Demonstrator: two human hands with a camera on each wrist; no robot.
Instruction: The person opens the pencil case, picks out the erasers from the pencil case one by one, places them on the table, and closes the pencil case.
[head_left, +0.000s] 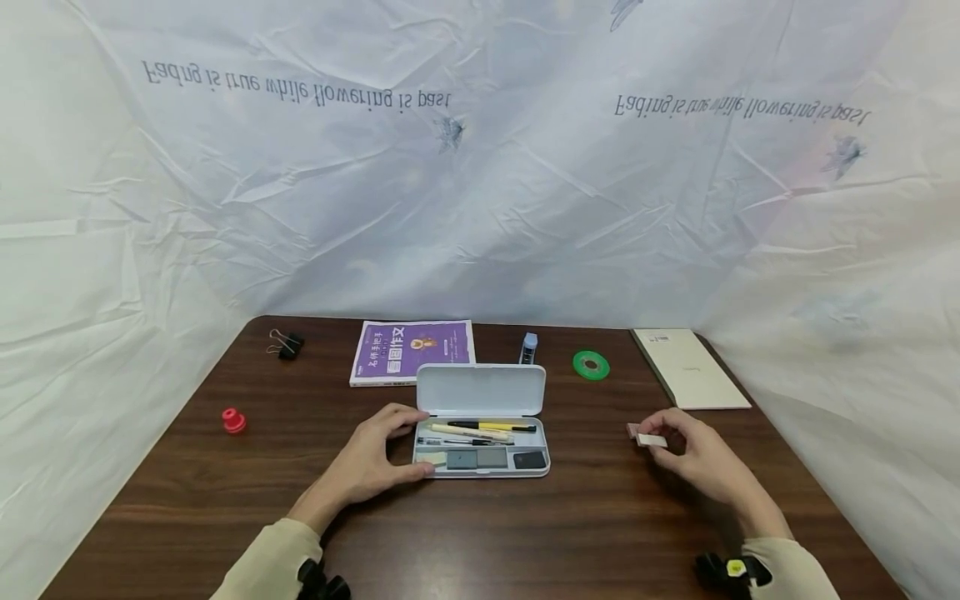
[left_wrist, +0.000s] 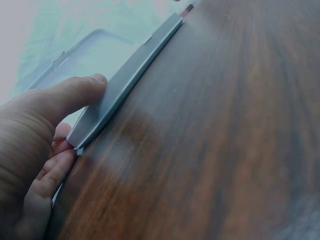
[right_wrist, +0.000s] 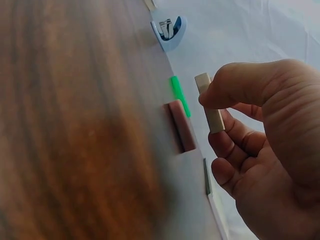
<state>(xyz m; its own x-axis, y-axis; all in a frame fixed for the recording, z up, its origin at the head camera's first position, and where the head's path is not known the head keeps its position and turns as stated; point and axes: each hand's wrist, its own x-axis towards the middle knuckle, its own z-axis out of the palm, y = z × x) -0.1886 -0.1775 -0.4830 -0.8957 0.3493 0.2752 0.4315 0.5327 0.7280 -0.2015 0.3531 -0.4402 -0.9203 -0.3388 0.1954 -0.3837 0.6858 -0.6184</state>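
1. Right hand (head_left: pixel 701 454): thumb and fingers pinch a pale block (head_left: pixel 652 440), well right of the open pencil case (head_left: pixel 487 475).
2. Pink block (head_left: pixel 632 430): right of the case, on the case side of the pale one; right wrist view shows a gap between the two.
3. Left hand (head_left: pixel 367 458): grips the left end of the case, thumb at the front wall, fingers at the far left corner.
4. In the case, rear section: yellow-and-black pen (head_left: pixel 491 426), cream pen (head_left: pixel 470 432), more thin pens. Front row, left to right: small pale piece (head_left: pixel 431 457), two grey blocks (head_left: pixel 461 459), black block (head_left: pixel 529 460).
5. Lid (head_left: pixel 481 390): raised at the far side of the case.
6. Beyond the case: purple book (head_left: pixel 420 346) to its left, blue-capped tube (head_left: pixel 528 348) upright behind the lid's right part, green ring (head_left: pixel 591 365) farther right.
7. Far right of the case, set back: pale notebook (head_left: pixel 692 367).
8. Left of the case: red piece (head_left: pixel 233 420), with black binder clip (head_left: pixel 288 344) farther back.
9. Under the case: dark wood table (head_left: pixel 555 533).
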